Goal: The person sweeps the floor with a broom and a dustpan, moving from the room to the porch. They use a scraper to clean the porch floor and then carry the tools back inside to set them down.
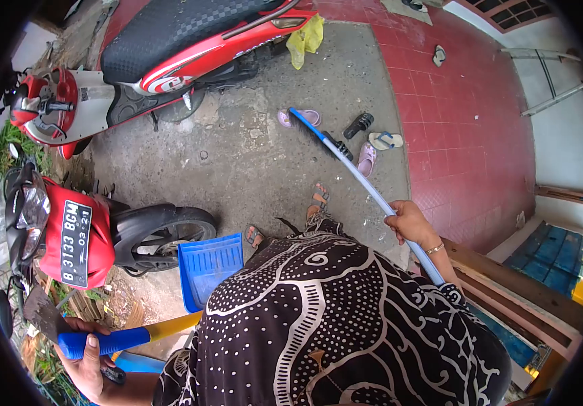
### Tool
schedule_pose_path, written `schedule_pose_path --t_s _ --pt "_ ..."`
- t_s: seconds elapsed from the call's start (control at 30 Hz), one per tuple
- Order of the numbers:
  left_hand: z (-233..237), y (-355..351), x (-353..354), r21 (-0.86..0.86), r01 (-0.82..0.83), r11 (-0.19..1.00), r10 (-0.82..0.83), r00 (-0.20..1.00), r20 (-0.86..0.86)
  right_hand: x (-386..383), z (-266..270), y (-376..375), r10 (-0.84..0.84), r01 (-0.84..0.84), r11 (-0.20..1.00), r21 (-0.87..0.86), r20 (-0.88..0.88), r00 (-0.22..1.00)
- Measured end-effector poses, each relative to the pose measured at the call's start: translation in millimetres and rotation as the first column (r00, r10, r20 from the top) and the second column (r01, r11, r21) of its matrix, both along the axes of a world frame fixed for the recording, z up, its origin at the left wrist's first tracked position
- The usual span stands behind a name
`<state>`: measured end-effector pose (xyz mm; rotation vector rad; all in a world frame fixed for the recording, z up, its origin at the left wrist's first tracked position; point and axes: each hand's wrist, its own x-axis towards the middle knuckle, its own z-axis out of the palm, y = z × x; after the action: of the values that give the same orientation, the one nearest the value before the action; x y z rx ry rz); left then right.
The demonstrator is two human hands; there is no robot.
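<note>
My right hand [411, 223] is closed round the light blue pole of a broom [366, 177], whose blue end reaches the floor among some footwear. At the lower left my left hand [90, 352] grips the blue handle [105, 342] of a dustpan, which has a yellow lower shaft. The blue pan [211, 265] lies near the motorcycle's front wheel, left of my patterned dress. A flat dark blade-like piece [44, 312] sticks up beside the left hand; how it is held is unclear.
A red scooter [190, 61] stands at the upper left, a red motorcycle [78, 237] below it. Purple clogs [367, 159], a black slipper [358, 125] and a flip-flop [385, 141] lie by the red tiled step [440, 135]. A wooden bench [515, 291] stands at the right.
</note>
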<state>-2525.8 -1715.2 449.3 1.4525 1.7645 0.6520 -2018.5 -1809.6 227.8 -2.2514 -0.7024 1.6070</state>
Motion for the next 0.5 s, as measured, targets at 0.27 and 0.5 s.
schedule_pose_path --t_s 0.27,0.5 --pt "-4 82 118 0.114 0.003 0.994 0.008 0.995 -0.096 160 -53 43 -0.216 0.194 0.974 0.113 0.229 0.949" --pt "1 129 191 0.206 0.145 0.968 -0.115 0.982 -0.151 244 -146 20 -0.252 0.323 0.936 -0.142 0.371 0.894"
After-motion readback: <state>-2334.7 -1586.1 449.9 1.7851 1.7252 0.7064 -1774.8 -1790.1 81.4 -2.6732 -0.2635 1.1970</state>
